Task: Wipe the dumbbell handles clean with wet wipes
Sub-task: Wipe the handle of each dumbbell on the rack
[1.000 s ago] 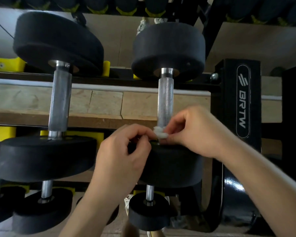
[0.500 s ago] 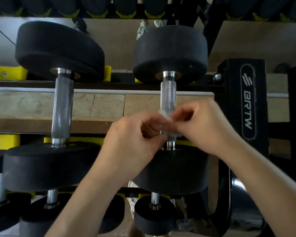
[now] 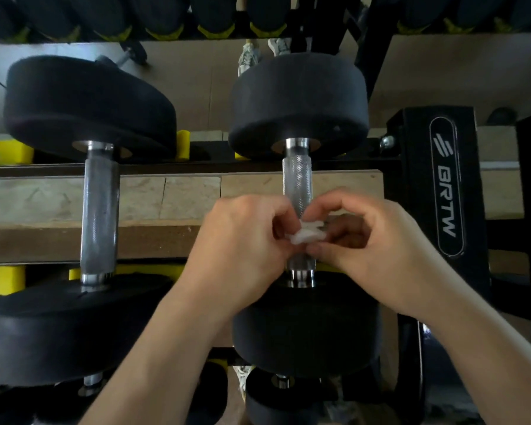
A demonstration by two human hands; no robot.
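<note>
A black dumbbell with a knurled steel handle [image 3: 297,179] lies on the rack in the middle of the view, one black head far [image 3: 298,102] and one near [image 3: 307,332]. A small crumpled white wet wipe [image 3: 307,235] sits against the lower part of that handle. My left hand [image 3: 242,250] and my right hand [image 3: 371,250] both pinch the wipe from either side, fingers curled around it. The handle's lower stretch is partly hidden behind my fingers. A second dumbbell with a thicker steel handle [image 3: 100,216] lies to the left, untouched.
The black rack upright [image 3: 445,185] marked BRTW stands just right of my right hand. Yellow cradles [image 3: 3,151] hold the dumbbells on the rails. Smaller dumbbells [image 3: 276,400] lie on the tier below, and more heads line the tier above [image 3: 166,19].
Both hands have slid the wipe up the handle, away from the near head; the collar above that head now shows. The hands still pinch the wipe.
</note>
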